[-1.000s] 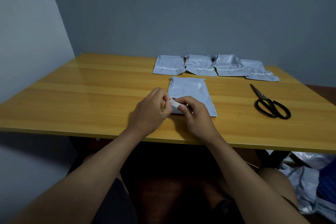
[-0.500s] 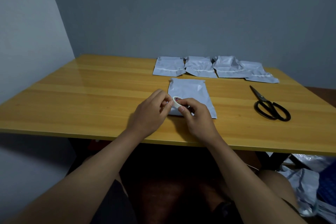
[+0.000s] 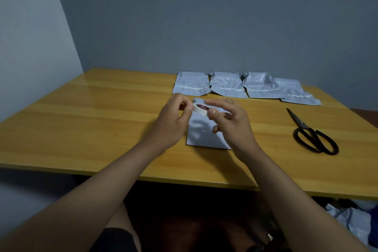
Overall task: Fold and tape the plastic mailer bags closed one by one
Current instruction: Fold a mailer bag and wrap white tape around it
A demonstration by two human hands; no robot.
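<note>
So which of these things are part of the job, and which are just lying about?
In use: small white tape roll, held by both hands; flat grey plastic mailer bag beneath; black scissors.
Lying about: crumpled plastic under the wooden table.

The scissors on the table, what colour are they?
Black all over, scissors, seen in the head view.

Five mailer bags [image 3: 201, 131], one scissors [image 3: 313, 135], one tape roll [image 3: 201, 109]

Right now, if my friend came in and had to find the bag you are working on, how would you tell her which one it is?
Look at the yellow wooden table. A row of four grey bags lies along its far edge by the wall, and black scissors lie to the right. The bag being worked on lies alone, nearer the person, right under the two hands holding the roll of tape.
</note>
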